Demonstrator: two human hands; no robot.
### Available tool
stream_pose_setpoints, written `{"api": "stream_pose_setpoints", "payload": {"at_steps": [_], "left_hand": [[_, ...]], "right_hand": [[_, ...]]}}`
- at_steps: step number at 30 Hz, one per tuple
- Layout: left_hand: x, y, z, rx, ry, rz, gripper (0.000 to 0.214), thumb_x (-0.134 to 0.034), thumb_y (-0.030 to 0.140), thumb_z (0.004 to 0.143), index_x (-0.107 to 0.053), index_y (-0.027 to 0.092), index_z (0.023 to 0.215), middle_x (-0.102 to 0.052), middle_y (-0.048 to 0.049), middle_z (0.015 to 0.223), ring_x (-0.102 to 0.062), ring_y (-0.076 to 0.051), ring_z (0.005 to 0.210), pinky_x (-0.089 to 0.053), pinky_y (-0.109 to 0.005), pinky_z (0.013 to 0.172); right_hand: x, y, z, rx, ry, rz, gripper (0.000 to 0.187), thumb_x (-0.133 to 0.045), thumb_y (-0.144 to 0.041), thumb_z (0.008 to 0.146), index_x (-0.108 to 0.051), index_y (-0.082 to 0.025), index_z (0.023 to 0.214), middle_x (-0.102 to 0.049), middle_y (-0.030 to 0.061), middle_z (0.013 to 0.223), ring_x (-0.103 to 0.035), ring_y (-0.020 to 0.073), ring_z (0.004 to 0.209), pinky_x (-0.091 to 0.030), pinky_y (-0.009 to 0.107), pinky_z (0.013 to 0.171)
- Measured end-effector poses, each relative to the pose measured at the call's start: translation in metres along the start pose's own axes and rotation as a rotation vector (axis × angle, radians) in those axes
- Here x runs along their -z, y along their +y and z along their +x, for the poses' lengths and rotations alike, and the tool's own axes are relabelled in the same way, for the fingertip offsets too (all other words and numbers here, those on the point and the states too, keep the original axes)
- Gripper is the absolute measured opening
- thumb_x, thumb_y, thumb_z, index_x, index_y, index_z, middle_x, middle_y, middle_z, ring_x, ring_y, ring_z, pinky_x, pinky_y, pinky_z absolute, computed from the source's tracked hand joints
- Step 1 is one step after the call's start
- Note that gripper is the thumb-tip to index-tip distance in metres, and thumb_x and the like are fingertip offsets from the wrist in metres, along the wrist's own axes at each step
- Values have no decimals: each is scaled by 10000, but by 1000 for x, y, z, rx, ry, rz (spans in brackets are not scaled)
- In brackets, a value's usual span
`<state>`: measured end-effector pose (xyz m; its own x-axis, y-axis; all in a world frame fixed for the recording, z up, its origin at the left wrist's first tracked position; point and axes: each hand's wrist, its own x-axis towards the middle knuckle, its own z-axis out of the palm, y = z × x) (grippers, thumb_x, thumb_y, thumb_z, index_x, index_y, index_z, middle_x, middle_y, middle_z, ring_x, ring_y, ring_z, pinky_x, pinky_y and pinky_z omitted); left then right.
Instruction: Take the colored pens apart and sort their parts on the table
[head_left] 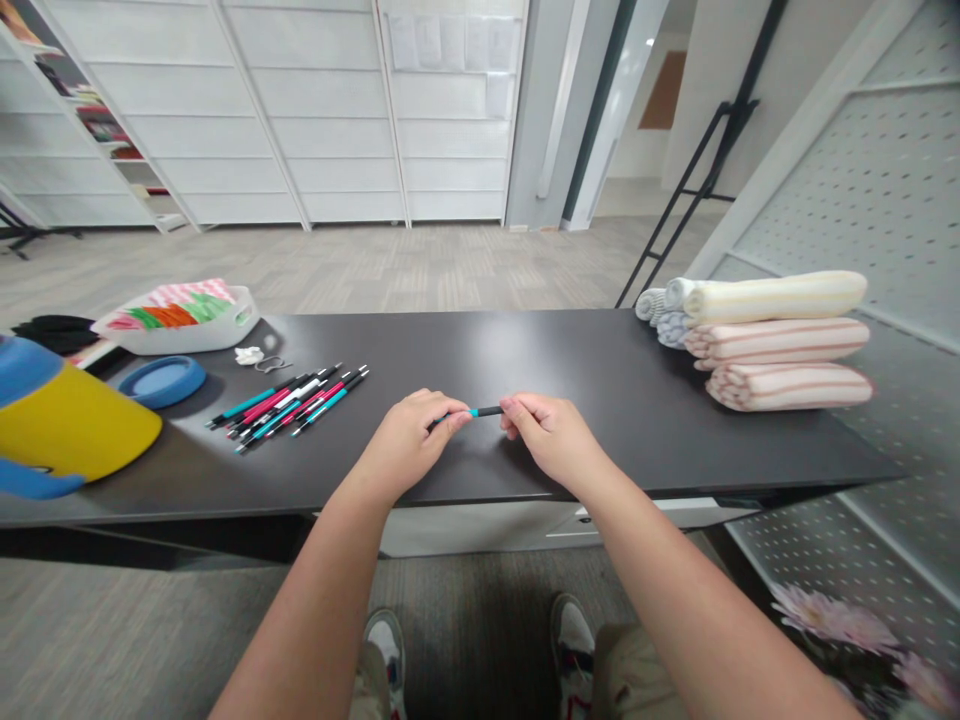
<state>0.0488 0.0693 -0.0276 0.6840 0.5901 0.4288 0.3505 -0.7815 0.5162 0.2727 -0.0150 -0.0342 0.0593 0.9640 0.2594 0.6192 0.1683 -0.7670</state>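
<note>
Between my two hands, just above the dark tabletop, is a slim pen [486,411] with a teal part and a black part. My left hand [420,432] pinches its teal end, and the fingers cover much of that side. The black end sits in the closed fingertips of my right hand [546,428]. Left of my hands lies a loose pile of pens [289,402] in teal, pink, white and black, all slanting the same way.
A blue and yellow container [71,425], a blue round lid [161,381] and a white basket [180,330] of colourful cloths stand at the left of the table [465,350]. Rolled towels [784,340] are stacked at the right. A perforated panel [862,190] borders that side.
</note>
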Motion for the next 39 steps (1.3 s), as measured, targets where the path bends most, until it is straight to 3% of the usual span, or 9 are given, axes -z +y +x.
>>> {"api": "stream_pose_setpoints", "payload": {"at_steps": [3, 8, 14, 16, 19, 24, 29, 33, 39], "left_hand": [[4, -9, -2, -13, -29, 18, 272, -547, 396, 1056, -770, 244, 1024, -788, -38, 953, -668, -207, 905, -500, -349, 844], [9, -18, -5, -30, -34, 48, 282, -553, 402, 1052, -785, 244, 1023, -802, -39, 974, -674, -208, 907, -506, -355, 858], [8, -14, -5, -36, -21, 75, 225, -586, 363, 1040, -778, 244, 1038, -800, -33, 977, -669, -208, 890, -494, -356, 844], [7, -13, -5, -20, -21, 77, 208, -598, 357, 1035, -773, 243, 1032, -796, -28, 974, -669, -208, 895, -487, -357, 845], [8, -12, -5, -2, -25, 68, 199, -602, 358, 1035, -765, 244, 1031, -794, -18, 986, -669, -206, 914, -479, -356, 859], [8, -11, -5, 9, -40, 59, 201, -597, 369, 1036, -759, 251, 1039, -791, -19, 1008, -670, -210, 939, -476, -360, 869], [8, -12, -5, 11, -44, 47, 209, -593, 375, 1036, -754, 241, 1033, -793, -25, 1012, -672, -212, 935, -479, -360, 867], [9, -11, -5, 19, -67, 44, 220, -583, 383, 1042, -753, 244, 1045, -793, -21, 1029, -673, -212, 957, -471, -353, 881], [9, -11, -4, 49, -56, 19, 249, -550, 377, 1053, -751, 241, 1000, -794, -15, 1021, -686, -204, 963, -474, -331, 900]], "right_hand": [[0, 1, 0, -7, -51, 14, 344, -556, -479, 1026, -805, -248, 972, -744, 1, 733, -654, 163, 652, -449, 277, 658], [-2, 4, -1, -52, -53, 48, 319, -712, -460, 932, -803, -271, 1173, -814, 25, 883, -712, 185, 733, -512, 295, 715], [-3, 7, 1, -100, -33, 125, 246, -641, -412, 971, -804, -238, 1032, -797, 19, 838, -682, 153, 642, -508, 276, 654], [-4, 8, 2, -106, -18, 130, 216, -694, -385, 932, -792, -237, 1055, -788, 11, 819, -686, 154, 655, -507, 269, 652], [-4, 8, 2, -117, 2, 147, 344, -769, -429, 876, -766, -245, 1167, -804, 26, 926, -698, 157, 692, -519, 274, 669], [-4, 8, 2, -135, -40, 204, 248, -684, -437, 939, -799, -227, 1002, -793, 23, 845, -678, 145, 634, -512, 268, 637], [-3, 9, 3, -156, -17, 241, 336, -794, -438, 847, -777, -225, 1108, -804, 36, 952, -699, 143, 638, -528, 264, 640], [-2, 7, 3, -165, -50, 247, 266, -694, -441, 925, -794, -207, 1004, -791, 30, 846, -677, 132, 602, -508, 249, 611], [2, 10, 3, -184, 5, 291, 285, -764, -457, 864, -785, -215, 1014, -779, 22, 874, -662, 138, 597, -490, 250, 572]]}}
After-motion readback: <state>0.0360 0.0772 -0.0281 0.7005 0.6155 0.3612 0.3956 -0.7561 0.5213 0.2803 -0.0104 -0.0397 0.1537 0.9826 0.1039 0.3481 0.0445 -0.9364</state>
